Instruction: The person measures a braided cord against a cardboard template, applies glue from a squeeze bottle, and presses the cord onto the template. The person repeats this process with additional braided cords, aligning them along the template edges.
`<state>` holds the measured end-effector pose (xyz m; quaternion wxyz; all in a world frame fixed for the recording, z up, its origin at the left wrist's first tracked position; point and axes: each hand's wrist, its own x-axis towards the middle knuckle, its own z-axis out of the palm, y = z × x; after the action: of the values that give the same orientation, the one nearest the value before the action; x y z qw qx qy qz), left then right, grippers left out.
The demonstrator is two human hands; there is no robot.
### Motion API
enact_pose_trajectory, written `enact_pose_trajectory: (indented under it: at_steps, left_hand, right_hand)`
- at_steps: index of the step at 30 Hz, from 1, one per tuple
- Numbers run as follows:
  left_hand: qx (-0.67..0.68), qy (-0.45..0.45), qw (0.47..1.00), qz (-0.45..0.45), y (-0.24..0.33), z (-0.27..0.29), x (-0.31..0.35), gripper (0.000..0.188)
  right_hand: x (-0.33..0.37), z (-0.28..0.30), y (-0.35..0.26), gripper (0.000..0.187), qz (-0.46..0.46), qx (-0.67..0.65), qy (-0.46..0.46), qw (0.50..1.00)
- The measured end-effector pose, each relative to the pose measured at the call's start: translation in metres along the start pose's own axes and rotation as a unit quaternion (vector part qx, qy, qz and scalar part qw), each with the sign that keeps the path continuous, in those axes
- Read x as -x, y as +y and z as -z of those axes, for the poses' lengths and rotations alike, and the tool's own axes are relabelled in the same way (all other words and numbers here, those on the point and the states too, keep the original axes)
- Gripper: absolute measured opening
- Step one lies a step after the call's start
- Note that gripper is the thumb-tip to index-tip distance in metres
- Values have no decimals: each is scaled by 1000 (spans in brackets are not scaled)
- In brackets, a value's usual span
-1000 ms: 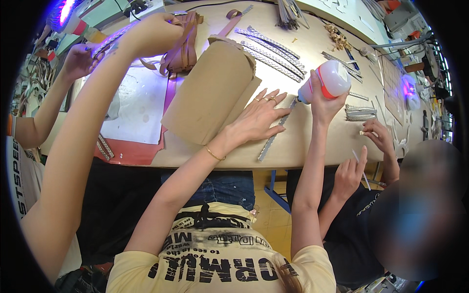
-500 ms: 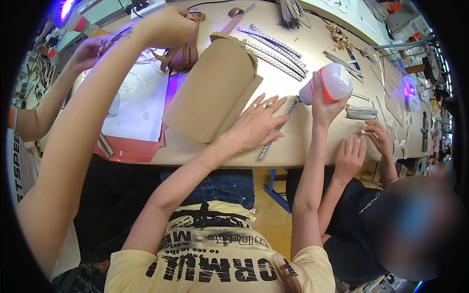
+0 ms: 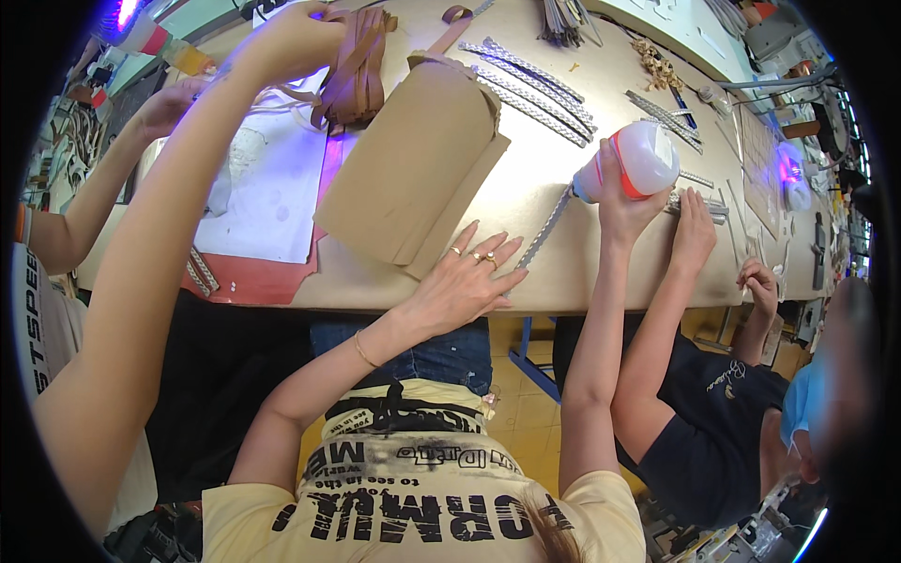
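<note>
My right hand (image 3: 623, 205) grips a whitish squeeze bottle (image 3: 649, 159) with a red-orange band, tilted so its nozzle end points down and left. Directly below the nozzle lies the upper end of a narrow grey braided strip (image 3: 546, 228), slanting across the table toward me. Fingers spread, my left hand (image 3: 462, 281) rests near the table's front edge, its thumb side at the strip's lower end. Whether it presses on the strip I cannot tell. Beside that hand is a large brown paper piece (image 3: 404, 169), curved and layered.
Several braided strips (image 3: 535, 94) lie beyond my hands. A co-worker's hand (image 3: 693, 225) on the right touches a strip bundle (image 3: 718, 210). At left, another person's arm (image 3: 178, 253) reaches across to brown straps (image 3: 358, 70). A white sheet (image 3: 267, 206) lies on red material (image 3: 253, 284).
My left hand has slid toward me, down to the strip's lower end. The bottle has hardly moved. The right co-worker's hand has reached the strip bundle; the left person's hand has shifted left.
</note>
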<state>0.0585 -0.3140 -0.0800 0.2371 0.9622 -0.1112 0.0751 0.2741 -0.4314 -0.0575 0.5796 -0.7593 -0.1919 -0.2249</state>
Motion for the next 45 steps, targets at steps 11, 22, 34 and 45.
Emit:
enact_pose_trajectory:
  at_steps: [11, 22, 34, 45]
  left_hand:
    - [37, 114, 993, -15, 2, -6, 10, 30]
    - [6, 171, 985, -13, 3, -15, 15, 20]
    - [7, 197, 980, -18, 2, -21, 17, 17]
    - [10, 206, 978, -6, 1, -22, 19, 15]
  right_hand:
    - [16, 5, -8, 65, 6, 26, -12, 1000]
    - [31, 11, -16, 64, 1, 14, -40, 999]
    - [51, 15, -31, 56, -18, -24, -75, 997]
    - [72, 20, -45, 42, -34, -43, -117, 992]
